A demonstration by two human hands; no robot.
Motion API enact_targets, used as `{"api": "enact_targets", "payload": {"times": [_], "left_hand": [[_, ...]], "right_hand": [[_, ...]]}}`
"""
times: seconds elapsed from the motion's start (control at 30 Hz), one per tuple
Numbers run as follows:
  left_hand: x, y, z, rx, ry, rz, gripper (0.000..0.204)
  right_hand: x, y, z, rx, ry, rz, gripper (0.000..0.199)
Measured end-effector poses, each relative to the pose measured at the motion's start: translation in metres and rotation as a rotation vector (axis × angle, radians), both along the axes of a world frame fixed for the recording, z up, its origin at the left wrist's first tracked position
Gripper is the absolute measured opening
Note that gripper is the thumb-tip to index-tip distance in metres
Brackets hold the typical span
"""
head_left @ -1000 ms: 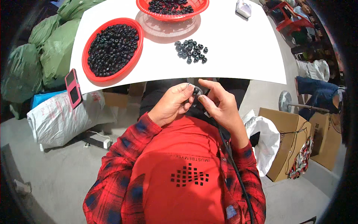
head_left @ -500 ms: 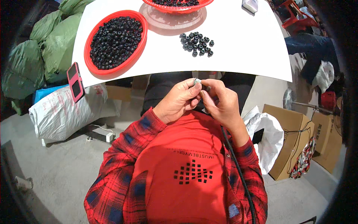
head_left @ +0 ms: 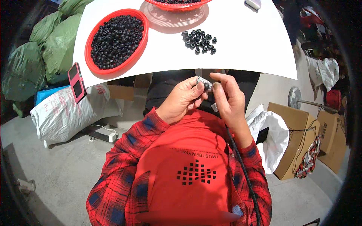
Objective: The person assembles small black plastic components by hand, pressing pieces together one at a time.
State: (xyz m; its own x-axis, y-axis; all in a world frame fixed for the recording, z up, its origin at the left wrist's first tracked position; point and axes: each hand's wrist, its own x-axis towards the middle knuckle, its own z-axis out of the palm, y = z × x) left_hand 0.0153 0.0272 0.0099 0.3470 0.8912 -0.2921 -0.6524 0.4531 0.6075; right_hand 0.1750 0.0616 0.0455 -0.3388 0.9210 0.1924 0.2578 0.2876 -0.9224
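Note:
My left hand (head_left: 181, 98) is closed in a pinch, holding a small round black bead-like piece (head_left: 206, 86) between thumb and forefinger. A grey wrap (head_left: 202, 80) covers the tip of that forefinger. Close beside the piece is my right hand (head_left: 230, 100), its thumb near the piece and its forefinger stretched out apart from the thumb; I see nothing held in it. Both hands are above my lap, just in front of the white table (head_left: 241, 60). On the table lies a loose group of similar black pieces (head_left: 199, 41), ring-shaped on top.
A red basin (head_left: 89, 56) full of black pieces stands at the table's left, a red basket (head_left: 177, 6) with more at the back. A pink-cased phone (head_left: 77, 83) is by the left corner. Sacks (head_left: 69, 113) stand left; a white bag (head_left: 277, 139) and carton (head_left: 298, 128) right.
My right forefinger has lifted away from the left fingertips, and the black piece now shows between them. At the far right, the blue-trousered leg no longer shows where it was.

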Motion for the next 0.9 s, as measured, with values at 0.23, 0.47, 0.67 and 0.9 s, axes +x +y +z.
{"api": "enact_targets", "payload": {"times": [0.23,0.47,0.67,0.9], "left_hand": [[0.001,-0.003,0.003,0.042,0.101,0.019,0.033],[0.001,-0.003,0.006,0.103,0.182,-0.008,0.028],[0.002,-0.005,0.005,0.155,0.212,0.010,0.027],[0.003,-0.005,0.006,0.193,0.230,0.025,0.025]], "right_hand": [[-0.003,0.006,-0.004,-0.106,0.020,-0.101,0.015],[-0.009,0.008,0.001,-0.215,0.016,-0.109,0.017],[-0.014,0.008,0.002,-0.203,0.048,-0.152,0.014],[-0.014,0.008,0.008,-0.204,-0.045,-0.156,0.015]]}}
